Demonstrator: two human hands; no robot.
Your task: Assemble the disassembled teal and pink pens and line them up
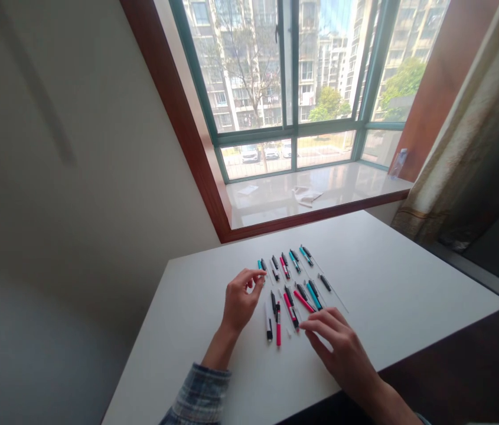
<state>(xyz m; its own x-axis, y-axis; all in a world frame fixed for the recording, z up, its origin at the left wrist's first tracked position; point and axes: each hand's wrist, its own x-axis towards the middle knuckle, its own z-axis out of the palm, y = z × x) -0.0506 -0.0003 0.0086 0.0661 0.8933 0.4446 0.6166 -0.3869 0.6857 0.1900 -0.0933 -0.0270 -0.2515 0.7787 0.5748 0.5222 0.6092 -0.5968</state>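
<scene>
Pink and black, a pen (290,310) is lying on the worktop (391,277) among rows of other pens (285,265); parts are apparently being sorted or assembled. The right hand (340,342) is arching palm-down beside its lower end, grip slightly parted; the next move likely calls for a fine pinch. The left hand (239,298) is curling, fingertips nearly together; cannot tell whether they are holding anything.

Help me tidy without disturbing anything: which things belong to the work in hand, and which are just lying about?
Seemingly in the work: pink pen pieces, teal pen pieces, white pen pieces, black pen pieces, thin rods.

Just lying on the windowsill: clear bottle, crumpled pale cloth or paper, flat white sheet.
</scene>
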